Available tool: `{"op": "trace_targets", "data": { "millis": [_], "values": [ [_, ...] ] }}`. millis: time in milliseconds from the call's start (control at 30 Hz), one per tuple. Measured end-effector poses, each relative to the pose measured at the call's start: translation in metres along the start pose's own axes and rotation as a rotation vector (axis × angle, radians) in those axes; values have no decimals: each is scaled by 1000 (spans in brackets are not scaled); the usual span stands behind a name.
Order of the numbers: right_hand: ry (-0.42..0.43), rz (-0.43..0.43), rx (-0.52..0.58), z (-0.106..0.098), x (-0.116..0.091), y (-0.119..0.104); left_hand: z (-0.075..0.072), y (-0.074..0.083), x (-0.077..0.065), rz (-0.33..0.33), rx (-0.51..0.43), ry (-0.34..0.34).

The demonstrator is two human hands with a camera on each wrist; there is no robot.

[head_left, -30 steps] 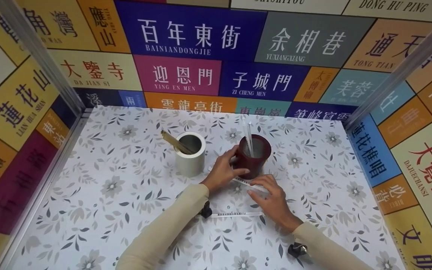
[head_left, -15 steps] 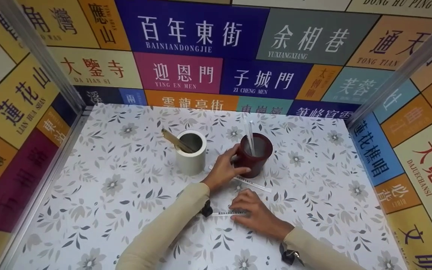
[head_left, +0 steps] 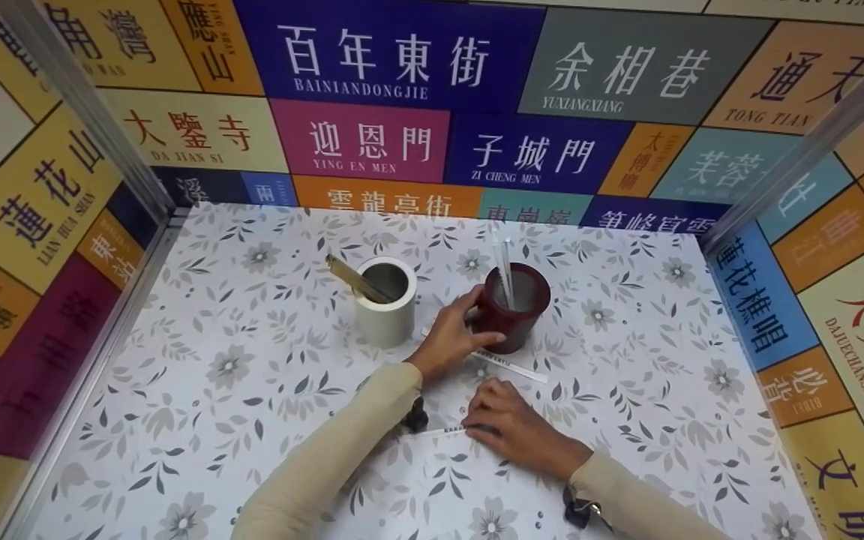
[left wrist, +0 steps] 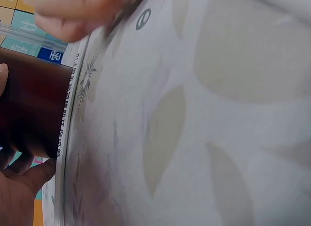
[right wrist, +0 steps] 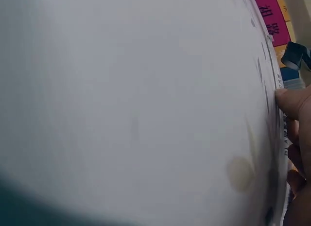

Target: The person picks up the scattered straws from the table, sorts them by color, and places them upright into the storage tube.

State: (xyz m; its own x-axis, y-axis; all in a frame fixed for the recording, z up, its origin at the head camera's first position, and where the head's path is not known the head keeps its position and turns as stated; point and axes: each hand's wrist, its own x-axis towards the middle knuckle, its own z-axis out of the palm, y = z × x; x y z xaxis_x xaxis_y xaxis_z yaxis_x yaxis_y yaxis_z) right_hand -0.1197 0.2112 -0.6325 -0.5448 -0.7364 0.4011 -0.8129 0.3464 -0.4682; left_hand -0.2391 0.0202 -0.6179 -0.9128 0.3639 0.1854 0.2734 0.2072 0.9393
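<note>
My left hand (head_left: 447,339) holds the dark red cup (head_left: 528,319) from its left side, thumb at the front. Several white straws (head_left: 505,279) in wrappers lean inside that cup. On the table in front of the cup lies one paper-wrapped straw (head_left: 516,368); the left wrist view shows printing along a wrapped straw (left wrist: 64,126) by the cup's base. Nearer the front, my right hand (head_left: 518,424) pinches another wrapped straw (head_left: 436,431), whose right part is hidden under the fingers. In the right wrist view the right hand (right wrist: 300,119) has its thumb against the printed wrapper.
A white cup (head_left: 382,324) with several brownish flat sticks (head_left: 351,276) stands left of the red cup. Floral cloth (head_left: 222,420) covers the table. Panels with printed signs (head_left: 357,150) enclose the back and both sides.
My right hand has moved from the straw by the cup down and left to the nearer straw, and its fingers now close on it. The left hand stays on the red cup.
</note>
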Motion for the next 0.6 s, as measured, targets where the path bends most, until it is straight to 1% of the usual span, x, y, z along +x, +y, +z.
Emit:
{"op": "trace_targets", "data": {
  "millis": [100,233,300,433,500,600],
  "values": [
    [-16,-19,-27,-5,-2,-1,1,0,0,-4,1,1],
    [-3,-51,-46,-15,-7,1,2,-1,1,2,9,6],
    [19,-79,-45,-20,-12,4,2,-1,2,8,12,2],
    [53,-105,-61,-35,-19,12,0,0,2,9,9,-3],
    [72,-112,-62,-45,-20,16,0,-1,2,11,5,-5],
    [122,-119,-42,-63,-16,21,0,-1,2,16,8,-6]
  ]
}}
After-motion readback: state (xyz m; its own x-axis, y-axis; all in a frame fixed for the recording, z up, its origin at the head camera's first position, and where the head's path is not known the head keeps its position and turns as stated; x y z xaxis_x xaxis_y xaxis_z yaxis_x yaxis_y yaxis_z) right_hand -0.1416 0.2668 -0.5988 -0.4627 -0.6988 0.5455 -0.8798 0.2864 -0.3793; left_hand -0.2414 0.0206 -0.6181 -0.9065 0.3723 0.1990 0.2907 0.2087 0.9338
